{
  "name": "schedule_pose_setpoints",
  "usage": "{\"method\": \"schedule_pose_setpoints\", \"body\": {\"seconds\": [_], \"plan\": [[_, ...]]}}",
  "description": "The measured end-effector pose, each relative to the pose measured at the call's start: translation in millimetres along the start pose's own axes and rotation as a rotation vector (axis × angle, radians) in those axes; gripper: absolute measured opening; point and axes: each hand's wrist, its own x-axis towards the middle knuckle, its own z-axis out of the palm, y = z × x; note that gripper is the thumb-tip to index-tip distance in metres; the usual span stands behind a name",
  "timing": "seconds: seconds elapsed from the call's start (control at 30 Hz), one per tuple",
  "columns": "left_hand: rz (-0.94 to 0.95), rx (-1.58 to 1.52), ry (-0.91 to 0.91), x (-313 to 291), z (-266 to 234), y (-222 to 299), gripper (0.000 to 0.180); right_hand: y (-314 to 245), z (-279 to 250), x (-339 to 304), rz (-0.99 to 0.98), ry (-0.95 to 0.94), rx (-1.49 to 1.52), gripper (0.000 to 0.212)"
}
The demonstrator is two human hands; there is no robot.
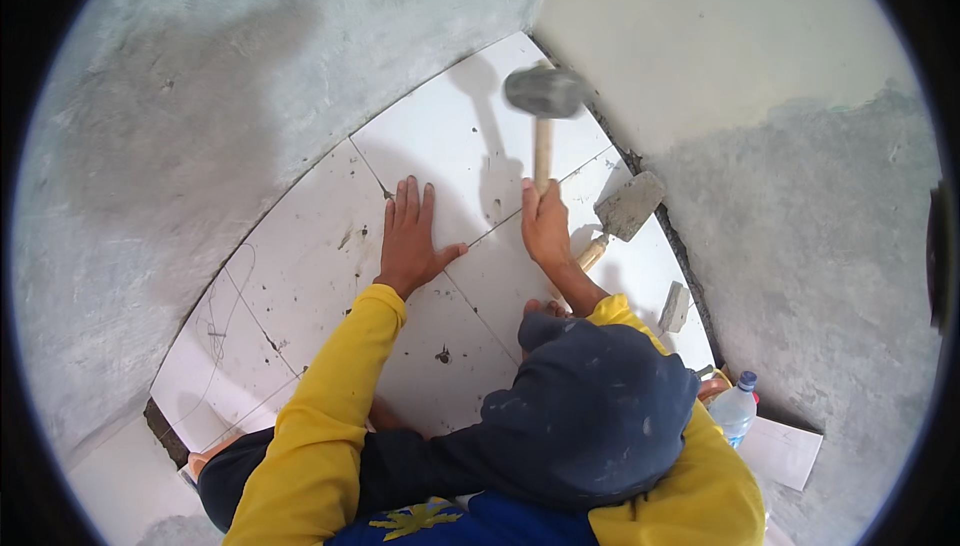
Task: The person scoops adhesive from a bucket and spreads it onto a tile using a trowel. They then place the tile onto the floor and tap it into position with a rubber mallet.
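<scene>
My left hand lies flat on the white floor tiles, its fingers stretched out and the thumb spread toward a joint line. In my right hand is the wooden handle of a mallet, gripped near its lower part. The mallet's dark, rounded head is smeared by motion and appears above the tile in the far corner. A shadow of the mallet falls on that tile to the left. Just right of my right hand, a trowel with a mortar-coated blade and wooden handle lies on the tiles.
Grey plastered walls meet at the far corner. A rough gap runs along the right wall. A small grey block lies near it. Lower right are a clear bottle and a loose white tile. Thin wire lies at left.
</scene>
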Motion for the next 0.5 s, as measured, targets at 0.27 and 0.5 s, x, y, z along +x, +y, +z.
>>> {"method": "schedule_pose_setpoints", "body": {"seconds": [0.27,0.5], "plan": [[0.000,0.019,0.021,7,6,-1,0.121,-12,2,22,-0.042,-0.069,-0.078,0.042],[0.031,-0.040,0.123,-8,3,-29,0.112,-28,-9,-5,-0.063,-0.130,0.079,0.040]]}}
